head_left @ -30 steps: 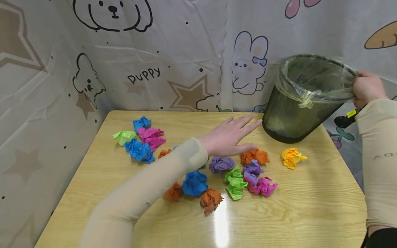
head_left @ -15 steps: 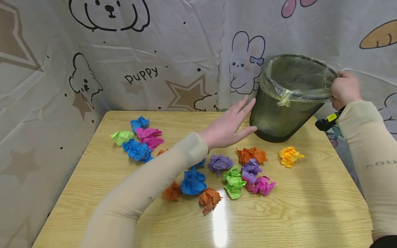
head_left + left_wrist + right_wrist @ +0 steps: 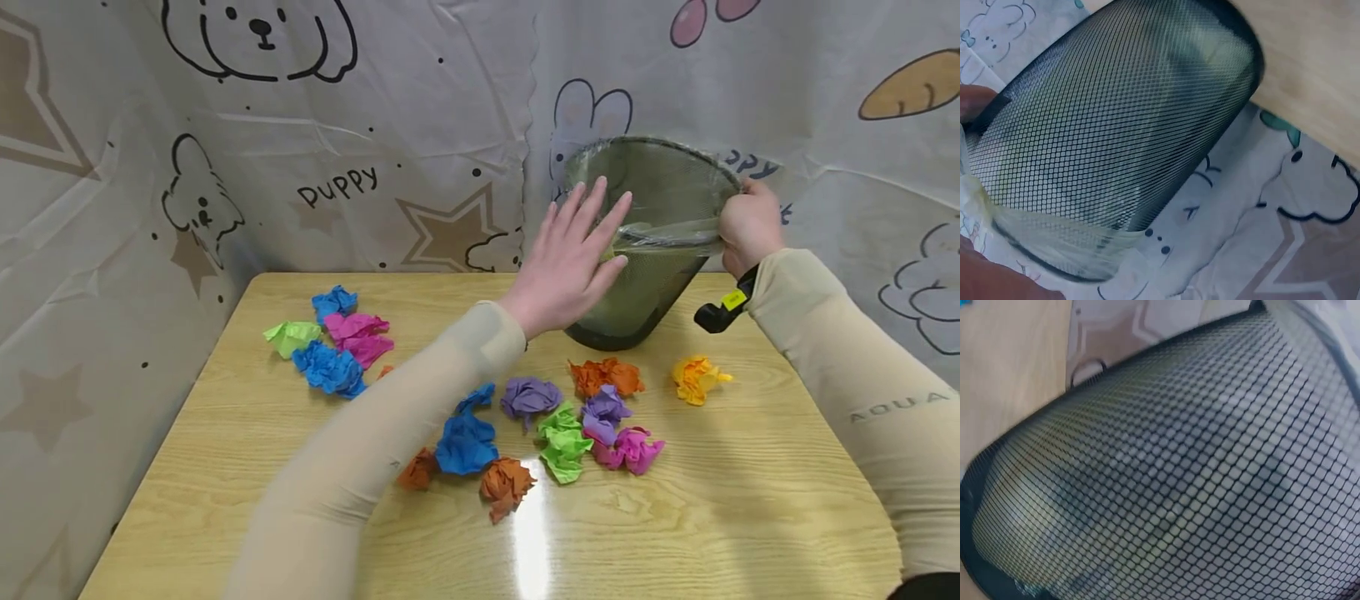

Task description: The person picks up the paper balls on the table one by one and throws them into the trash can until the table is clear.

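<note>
A black mesh wastebasket (image 3: 647, 292), lined with a clear yellowish bag (image 3: 667, 237), leans at the table's back right. My right hand (image 3: 752, 223) grips its rim on the right side. My left hand (image 3: 566, 267), fingers straight and spread, is in front of the basket's left side; whether it touches the rim cannot be told. It hides the bag's knot in the head view. The left wrist view has the mesh side (image 3: 1097, 119) and the knot (image 3: 972, 194). Mesh (image 3: 1172, 469) fills most of the right wrist view.
Crumpled paper balls lie on the wooden table (image 3: 675, 533): blue (image 3: 467, 442), purple (image 3: 531, 396), green (image 3: 564, 442), pink (image 3: 633, 450), orange (image 3: 606, 377) and yellow (image 3: 697, 379). Several more (image 3: 330, 367) are at the back left. A printed curtain (image 3: 450, 125) hangs behind.
The wastebasket has moved left with my right hand on its rim. My left hand has risen towards the basket's rim, its fingers pointing more upward. The paper balls stay put.
</note>
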Tool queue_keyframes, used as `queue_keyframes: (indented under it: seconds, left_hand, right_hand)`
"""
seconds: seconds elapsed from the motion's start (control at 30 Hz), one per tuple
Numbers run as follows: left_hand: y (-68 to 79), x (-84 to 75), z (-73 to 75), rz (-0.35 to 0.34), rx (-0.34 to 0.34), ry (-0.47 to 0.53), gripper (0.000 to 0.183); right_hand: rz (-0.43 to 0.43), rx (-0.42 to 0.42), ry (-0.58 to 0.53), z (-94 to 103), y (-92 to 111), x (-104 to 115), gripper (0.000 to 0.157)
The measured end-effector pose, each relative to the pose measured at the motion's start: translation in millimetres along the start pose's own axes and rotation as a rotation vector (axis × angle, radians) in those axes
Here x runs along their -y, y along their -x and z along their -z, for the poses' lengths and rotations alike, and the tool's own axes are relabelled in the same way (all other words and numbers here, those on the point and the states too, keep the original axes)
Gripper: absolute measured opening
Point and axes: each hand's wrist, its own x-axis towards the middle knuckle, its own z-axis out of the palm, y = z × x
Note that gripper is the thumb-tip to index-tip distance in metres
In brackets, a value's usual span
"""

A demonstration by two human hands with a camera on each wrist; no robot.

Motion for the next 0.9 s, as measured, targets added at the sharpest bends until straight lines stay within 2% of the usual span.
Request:
queue_keyframes:
  seconds: [0.03,0.13,0.23,0.37,0.47,0.63,0.7,0.8,0.9]
  left_hand:
    - [-2.6,0.4,0.5,0.010,0.003,-0.034,0.065]
    - [-6.2,4.8,0.3,0.046,0.030,-0.097,0.061]
    - [-4.4,13.3,-1.3,0.071,0.024,-0.104,0.056]
    - [1.4,27.3,-2.0,0.073,-0.036,-0.038,0.048]
    - [5.6,38.7,0.5,0.068,-0.074,0.031,0.047]
    - [10.4,54.5,5.3,0.057,-0.119,0.126,0.045]
    - [11.4,58.5,6.0,0.051,-0.133,0.152,0.045]
    - [12.6,62.8,5.3,0.047,-0.151,0.178,0.047]
    - [14.8,66.6,4.1,0.042,-0.166,0.207,0.048]
  right_hand:
    - [-0.007,0.012,-0.008,-4.1,3.0,0.6,0.060]
    - [0.003,0.031,-0.037,-16.9,10.6,0.4,0.047]
    - [0.012,0.084,-0.006,-24.6,18.7,0.1,0.047]
    - [0.004,0.146,0.064,-27.5,27.1,-0.9,0.059]
    - [0.015,0.170,0.062,-28.6,29.4,-0.4,0.062]
    - [0.073,0.205,-0.011,-29.8,27.7,-0.5,0.038]
    - [0.087,0.207,-0.022,-28.1,24.7,-1.3,0.035]
    - [0.080,0.195,-0.022,-23.7,17.5,-1.7,0.041]
    - [0.019,0.192,0.022,-18.1,8.7,-1.2,0.053]
